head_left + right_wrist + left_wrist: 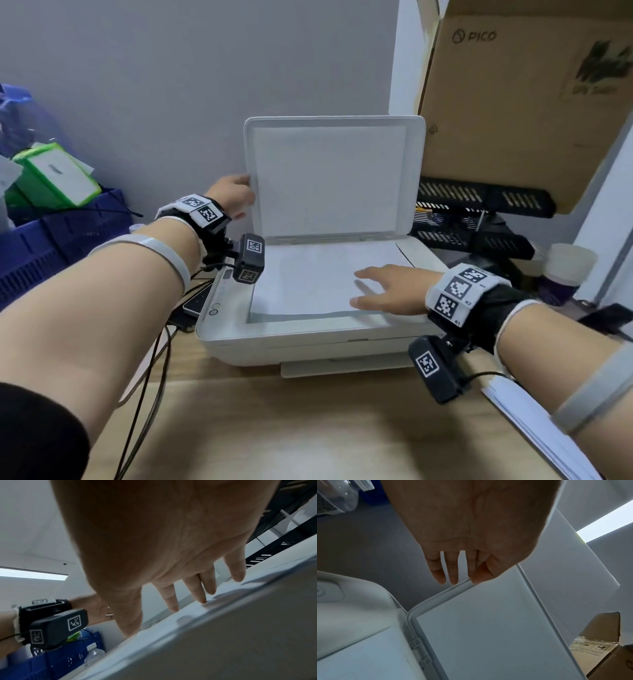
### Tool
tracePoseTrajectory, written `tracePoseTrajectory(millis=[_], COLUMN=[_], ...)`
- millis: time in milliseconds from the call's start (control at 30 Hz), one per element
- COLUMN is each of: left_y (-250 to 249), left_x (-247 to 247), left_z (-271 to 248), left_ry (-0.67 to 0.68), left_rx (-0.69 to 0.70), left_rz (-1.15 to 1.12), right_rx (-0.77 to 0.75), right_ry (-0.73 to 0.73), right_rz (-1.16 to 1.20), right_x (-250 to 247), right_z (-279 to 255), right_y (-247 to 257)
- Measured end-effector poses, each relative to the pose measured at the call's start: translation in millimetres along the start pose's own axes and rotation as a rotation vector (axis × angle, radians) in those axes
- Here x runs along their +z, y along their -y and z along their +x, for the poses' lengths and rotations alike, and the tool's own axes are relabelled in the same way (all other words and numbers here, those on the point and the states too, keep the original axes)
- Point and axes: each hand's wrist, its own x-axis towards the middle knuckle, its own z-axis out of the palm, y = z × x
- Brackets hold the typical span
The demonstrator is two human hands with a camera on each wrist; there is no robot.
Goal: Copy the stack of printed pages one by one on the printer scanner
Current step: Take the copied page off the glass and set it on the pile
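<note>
From the head view, a white flatbed printer scanner sits on the wooden table with its white hinged lid raised upright at the far side; a white sheet of paper lies flat on the scanner bed; the right hand rests on the sheet's right part with fingers spread and straight, gripping nothing; the left hand holds the lid's left edge. The stack of white printed pages lies on the table at the near right, partly under the right forearm; only this view shows it. The left wrist view adds that the thumb and fingers pinch the lid's rim; the right wrist view shows the fingertips touching the paper, and a blue plastic crate on the left.
</note>
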Motion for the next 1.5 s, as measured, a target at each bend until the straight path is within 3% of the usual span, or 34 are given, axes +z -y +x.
tracePoseTrajectory(millis=[167,333,433,633,767,900,1067,1167,1300,1500], left_y=[8,3,-5,-41,-76,-101,-104,-89,-56,-8], left_x=[-1,1,3,38,79,141,236,283,314,313], left_z=[-11,-47,-70,-100,-122,-144,-193,-226,-264,-283], left_ry=[0.036,0.203,0.322,0.673,0.822,0.764,0.793,0.795,0.877,0.963], left_rx=[-0.017,-0.022,0.01,0.024,0.059,0.228,0.249,0.345,0.284,0.03], left_rz=[-0.014,0.002,-0.033,-0.131,-0.209,-0.064,0.042,0.316,0.413,0.432], right_rx=[-0.021,-0.096,-0.102,0.116,0.301,0.518,0.789,0.91,0.995,0.995], right_ry=[-0.003,-0.064,-0.214,-0.688,-0.839,-0.822,-0.569,-0.495,-0.352,-0.258], right_rz=[0.009,-0.113,0.005,0.339,0.44,0.478,0.387,0.365,0.331,0.262], right_x=[8,14,12,-11,-25,-21,20,59,101,131], right_z=[-20,-51,-72,-129,-180,-235,-291,-306,-309,-289], right_y=[-7,-10,-17,-57,-101,-153,-204,-232,-250,-259])
